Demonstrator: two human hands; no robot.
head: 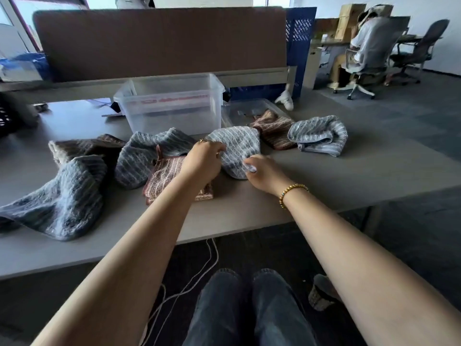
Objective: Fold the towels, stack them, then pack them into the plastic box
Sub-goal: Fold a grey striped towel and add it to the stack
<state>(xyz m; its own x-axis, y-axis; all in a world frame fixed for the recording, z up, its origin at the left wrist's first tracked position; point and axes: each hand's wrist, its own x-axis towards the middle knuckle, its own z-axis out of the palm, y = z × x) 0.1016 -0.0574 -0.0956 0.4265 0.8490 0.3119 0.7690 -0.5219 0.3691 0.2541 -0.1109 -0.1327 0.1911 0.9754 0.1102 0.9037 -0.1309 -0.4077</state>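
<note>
Several crumpled striped towels lie across the grey table [324, 178]. My left hand [203, 162] and my right hand [260, 172] both grip a light grey towel [237, 148] in the middle, the left at its left edge, the right at its near edge. A brown-red towel [166, 177] lies under my left wrist. A blue-grey towel [147, 153] sits to its left, and a large one [64, 201] hangs toward the near left edge. A brown towel [273, 132] and a bundled grey towel [319, 134] lie to the right. The clear plastic box [172, 103] stands behind, open.
A clear lid [252, 108] lies right of the box. A brown partition [162, 43] closes the table's far side. A brown towel [84, 146] sits at the back left. A person sits on an office chair at the far right. Cables hang below the table's front edge.
</note>
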